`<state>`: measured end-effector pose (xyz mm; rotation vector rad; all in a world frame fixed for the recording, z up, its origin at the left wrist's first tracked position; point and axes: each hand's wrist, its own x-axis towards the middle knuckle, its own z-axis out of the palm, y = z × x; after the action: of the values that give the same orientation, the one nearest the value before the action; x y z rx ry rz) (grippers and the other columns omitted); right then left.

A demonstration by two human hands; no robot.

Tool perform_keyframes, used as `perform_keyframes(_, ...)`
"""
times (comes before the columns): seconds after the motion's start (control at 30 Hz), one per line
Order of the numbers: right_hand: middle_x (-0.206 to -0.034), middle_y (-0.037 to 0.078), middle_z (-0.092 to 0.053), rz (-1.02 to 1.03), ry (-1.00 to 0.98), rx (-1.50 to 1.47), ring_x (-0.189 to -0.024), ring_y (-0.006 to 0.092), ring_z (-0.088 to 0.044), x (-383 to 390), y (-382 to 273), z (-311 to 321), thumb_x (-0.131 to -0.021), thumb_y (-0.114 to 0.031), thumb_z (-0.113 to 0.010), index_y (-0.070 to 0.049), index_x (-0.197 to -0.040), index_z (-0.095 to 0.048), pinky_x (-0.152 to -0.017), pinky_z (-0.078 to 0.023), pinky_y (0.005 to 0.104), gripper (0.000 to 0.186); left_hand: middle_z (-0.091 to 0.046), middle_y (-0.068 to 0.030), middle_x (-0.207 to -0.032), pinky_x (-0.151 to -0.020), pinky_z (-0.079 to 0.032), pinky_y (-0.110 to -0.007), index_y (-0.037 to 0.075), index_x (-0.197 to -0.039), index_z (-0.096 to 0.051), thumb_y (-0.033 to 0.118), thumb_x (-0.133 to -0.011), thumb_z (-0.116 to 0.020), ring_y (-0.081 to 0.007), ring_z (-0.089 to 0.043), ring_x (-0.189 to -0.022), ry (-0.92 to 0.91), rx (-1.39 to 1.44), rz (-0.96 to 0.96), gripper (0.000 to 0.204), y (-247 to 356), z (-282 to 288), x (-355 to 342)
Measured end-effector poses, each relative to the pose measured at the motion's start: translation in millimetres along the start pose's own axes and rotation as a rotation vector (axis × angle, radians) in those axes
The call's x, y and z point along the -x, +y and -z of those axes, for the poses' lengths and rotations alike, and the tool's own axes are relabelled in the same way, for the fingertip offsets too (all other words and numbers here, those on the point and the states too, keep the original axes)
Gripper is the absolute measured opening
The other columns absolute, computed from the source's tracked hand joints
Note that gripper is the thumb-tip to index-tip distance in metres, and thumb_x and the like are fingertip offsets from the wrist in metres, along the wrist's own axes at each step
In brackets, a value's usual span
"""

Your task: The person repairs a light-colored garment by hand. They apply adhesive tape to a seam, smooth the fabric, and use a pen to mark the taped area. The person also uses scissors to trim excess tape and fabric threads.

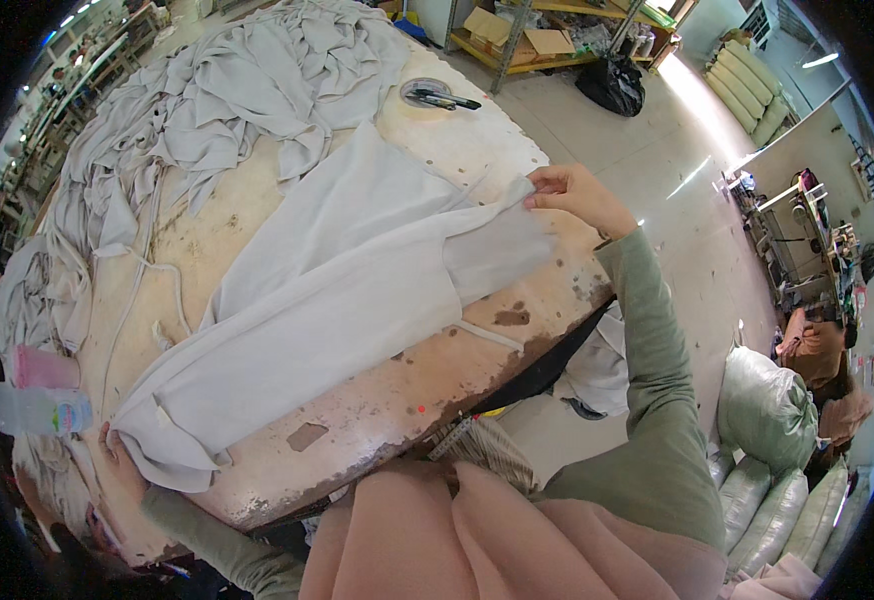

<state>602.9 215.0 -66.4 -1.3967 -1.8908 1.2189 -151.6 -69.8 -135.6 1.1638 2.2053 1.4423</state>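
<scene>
A long light grey garment (327, 345) lies stretched across the worn table, folded lengthwise, with a wider flap spread out behind it. At its right end my right hand (582, 200) pinches the cloth's upper edge between thumb and fingers. Down at the left end my left hand (122, 460) grips the garment's edge, its fingers partly covered by the fabric. A small pale tag (162, 415) shows on the cloth near that hand. From under the garment's right part, a thin light cord (490, 337) runs onto the tabletop.
Heaped grey garments (247, 75) cover the table's far side. A round dish (427, 95) holds dark-handled tools. A water bottle (42, 410) and pink container (45, 368) stand at the left. Stuffed sacks (767, 410) and a black bag (612, 85) rest on the floor.
</scene>
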Motion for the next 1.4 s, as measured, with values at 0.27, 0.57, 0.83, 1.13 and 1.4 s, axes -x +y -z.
perform_keyframes(0.27, -0.100, 0.010, -0.064, -0.118, 0.138, -0.052, -0.088, 0.0155, -0.057, -10, -12, -21, -0.080, -0.030, -0.071, -0.002, -0.114, -0.062, -0.079, -0.045, 0.0296, 0.045, -0.055, -0.0147, -0.116, -0.093, -0.041, -0.031, 0.005, -0.127, -0.048, 0.023, -0.098, -0.048, -0.0223, -0.053, -0.105, 0.047, 0.138, 0.061, 0.035, -26, 2, -6)
perform_keyframes(0.57, -0.082, 0.004, -0.064, 0.649, -0.778, -0.351, -0.082, 0.0139, -0.058, 30, -24, 24, -0.081, -0.020, -0.069, 0.001, -0.088, -0.066, -0.075, -0.045, 0.0259, 0.022, -0.053, -0.0152, -0.121, -0.097, -0.039, -0.033, 0.003, -0.130, -0.045, 0.023, -0.095, -0.051, -0.0249, -0.051, -0.111, 0.139, 0.372, 0.135, 0.040, -27, 8, 0)
perform_keyframes(0.83, -0.095, 0.001, -0.064, 0.166, -0.090, -0.064, -0.082, 0.0117, -0.055, 18, -30, -25, -0.078, -0.006, -0.064, -0.002, -0.096, -0.064, -0.073, -0.045, 0.0254, 0.019, -0.046, -0.0169, -0.130, -0.104, -0.037, -0.037, 0.004, -0.135, -0.038, 0.014, -0.084, -0.061, -0.0306, -0.046, -0.121, -0.011, 0.109, 0.003, 0.058, -37, 33, -2)
perform_keyframes(1.13, -0.106, 0.001, -0.061, -0.012, -0.034, 0.370, -0.082, 0.0106, -0.050, 20, -25, -65, -0.071, -0.006, -0.073, -0.003, -0.091, -0.061, -0.072, -0.041, 0.0246, 0.024, -0.042, -0.0176, -0.136, -0.106, -0.033, -0.042, 0.010, -0.130, -0.043, 0.014, -0.077, -0.065, -0.0306, -0.038, -0.129, 0.333, 0.542, 0.236, 0.058, -32, 39, 10)
perform_keyframes(1.4, -0.084, 0.005, -0.068, 0.363, -0.397, -0.461, -0.088, 0.0228, -0.065, 95, -20, 8, -0.071, -0.007, -0.074, -0.002, -0.086, -0.066, -0.095, -0.043, 0.0347, 0.018, -0.048, -0.0129, -0.129, -0.103, -0.034, -0.036, 0.004, -0.113, -0.051, 0.012, -0.087, -0.053, -0.0236, -0.046, -0.118, 0.514, 0.534, -0.089, 0.027, -14, 45, 56)
